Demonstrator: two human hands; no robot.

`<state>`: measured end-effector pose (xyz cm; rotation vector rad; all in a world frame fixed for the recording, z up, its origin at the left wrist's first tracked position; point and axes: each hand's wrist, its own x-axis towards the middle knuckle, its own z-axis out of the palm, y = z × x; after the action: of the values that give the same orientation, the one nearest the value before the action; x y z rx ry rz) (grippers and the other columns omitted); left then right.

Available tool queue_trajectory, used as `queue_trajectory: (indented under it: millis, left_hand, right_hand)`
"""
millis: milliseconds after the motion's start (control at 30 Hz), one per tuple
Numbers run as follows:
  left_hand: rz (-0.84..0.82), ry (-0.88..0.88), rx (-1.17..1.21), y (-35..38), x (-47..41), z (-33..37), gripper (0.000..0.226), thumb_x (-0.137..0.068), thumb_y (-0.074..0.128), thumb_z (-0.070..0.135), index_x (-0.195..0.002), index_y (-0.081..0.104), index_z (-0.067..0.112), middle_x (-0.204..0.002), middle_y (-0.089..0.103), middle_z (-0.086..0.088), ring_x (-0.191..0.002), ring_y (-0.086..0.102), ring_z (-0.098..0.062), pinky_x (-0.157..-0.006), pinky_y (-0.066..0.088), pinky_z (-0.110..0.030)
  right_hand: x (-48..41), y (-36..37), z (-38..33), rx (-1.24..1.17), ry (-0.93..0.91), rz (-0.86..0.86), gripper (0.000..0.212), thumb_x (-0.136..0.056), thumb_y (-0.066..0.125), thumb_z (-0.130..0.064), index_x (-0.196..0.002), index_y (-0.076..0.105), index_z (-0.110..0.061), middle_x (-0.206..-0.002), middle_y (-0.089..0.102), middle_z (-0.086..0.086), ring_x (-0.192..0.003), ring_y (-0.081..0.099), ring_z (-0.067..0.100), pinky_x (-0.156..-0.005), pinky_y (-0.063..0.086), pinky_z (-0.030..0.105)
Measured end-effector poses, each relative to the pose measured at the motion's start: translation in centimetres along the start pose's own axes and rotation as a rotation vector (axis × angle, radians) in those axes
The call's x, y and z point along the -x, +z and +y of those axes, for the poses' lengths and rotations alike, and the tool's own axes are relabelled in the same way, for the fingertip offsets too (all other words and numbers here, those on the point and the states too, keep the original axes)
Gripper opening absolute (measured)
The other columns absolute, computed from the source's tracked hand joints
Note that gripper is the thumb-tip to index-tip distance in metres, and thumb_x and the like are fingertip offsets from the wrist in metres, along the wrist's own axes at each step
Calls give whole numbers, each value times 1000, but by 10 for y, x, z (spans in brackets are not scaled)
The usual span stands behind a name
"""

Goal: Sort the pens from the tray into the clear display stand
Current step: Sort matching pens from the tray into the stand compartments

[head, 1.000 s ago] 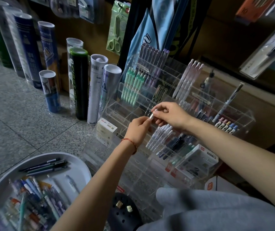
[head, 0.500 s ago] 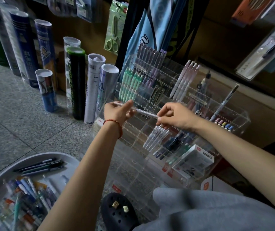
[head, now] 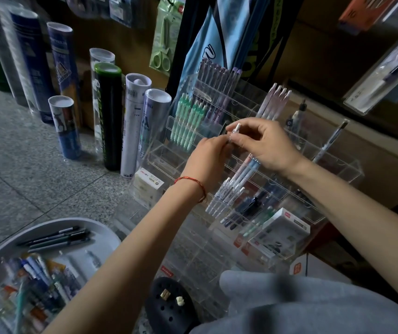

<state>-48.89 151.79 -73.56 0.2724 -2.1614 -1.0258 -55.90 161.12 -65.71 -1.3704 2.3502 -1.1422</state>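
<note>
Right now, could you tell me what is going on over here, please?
A person is sorting pens. The left hand and the right hand together hold one pale pen in front of the middle rows of the stand; it is not yet in a slot. Several slots already hold pens, such as the green pens. The tray at lower left holds a heap of loose pens.
</note>
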Motion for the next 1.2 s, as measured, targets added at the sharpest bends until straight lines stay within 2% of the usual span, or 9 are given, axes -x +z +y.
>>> queue_trajectory:
  millis: [133, 200, 333, 433, 533, 700, 900, 1067, 1200]
  left_hand:
    - [61, 76, 61, 5, -3, -5, 19, -92, 53, 16, -100, 67, 5, -81, 61, -4, -75, 52, -18, -70, 43, -26]
    - [34, 55, 50, 8, -2, -8, 23, -91, 56, 16, -106, 67, 4, -82, 54, -1, -75, 46, -14, -68, 40, -21]
    - [-193, -111, -186, 20, 7, -39, 38, -97, 43, 22, -133, 49, 12, -126, 56, -9, -114, 50, -25, -99, 41, -37]
    - [-358, -179, -319, 22, 25, -58, 46, -95, 37, 3, -137, 43, 20, -145, 40, 0, -140, 26, -22, -116, 21, -44]
    - [-434, -179, -381, 21, 34, -59, 63, -90, 36, -5, -144, 29, 26, -155, 18, 5, -145, 2, -14, -118, 0, -48]
    - [-504, -194, -432, 19, 33, -58, 68, -89, 35, -5, -147, 19, 27, -157, 7, 6, -145, -6, -13, -116, -3, -50]
    - [-520, -204, -434, 19, 30, -60, 67, -90, 36, -3, -147, 19, 27, -157, 6, 7, -145, -6, -13, -116, -3, -49]
    - [-234, -164, -370, 9, 56, -72, 61, -89, 38, -4, -145, 28, 19, -157, 12, -1, -145, 8, -17, -119, 6, -40]
    - [100, -638, -131, -13, 126, -111, 46, -85, 40, -8, -127, 51, 7, -133, 47, -13, -123, 43, -28, -103, 34, -34]
  right_hand:
    - [1, 0, 1, -229, 65, 7, 18, -90, 54, 0, -105, 63, -3, -85, 65, 7, -68, 67, 6, -66, 56, 19]
    - [2, 3, 7, -144, 60, 83, 18, -90, 55, -2, -105, 65, 2, -83, 65, 7, -70, 66, 9, -71, 58, 23]
    - [4, 5, 24, 214, -12, 286, 19, -90, 60, -12, -104, 69, -3, -90, 66, -1, -86, 64, 16, -84, 54, 32]
    - [7, 18, 41, 273, 83, 178, 18, -91, 58, -15, -99, 72, -7, -86, 69, 0, -85, 66, 24, -81, 55, 39]
    - [4, 33, 57, 281, 211, 109, 23, -90, 59, -21, -86, 73, -3, -83, 72, 13, -85, 65, 32, -82, 53, 44]
    - [4, 49, 74, 347, 352, -67, 20, -91, 58, -21, -95, 72, -7, -96, 71, 12, -93, 63, 25, -86, 46, 30]
    - [-3, 57, 78, 463, 356, -200, 30, -94, 48, -17, -100, 64, 7, -100, 67, 24, -98, 60, 35, -89, 48, 44]
    - [2, 52, 59, 777, 229, -361, 36, -97, 43, -23, -127, 49, -5, -128, 53, 13, -119, 50, 28, -100, 39, 40]
    - [7, 91, 14, 721, -114, -322, 31, -95, 42, -17, -125, 50, -10, -127, 52, 9, -118, 47, 26, -97, 38, 35]
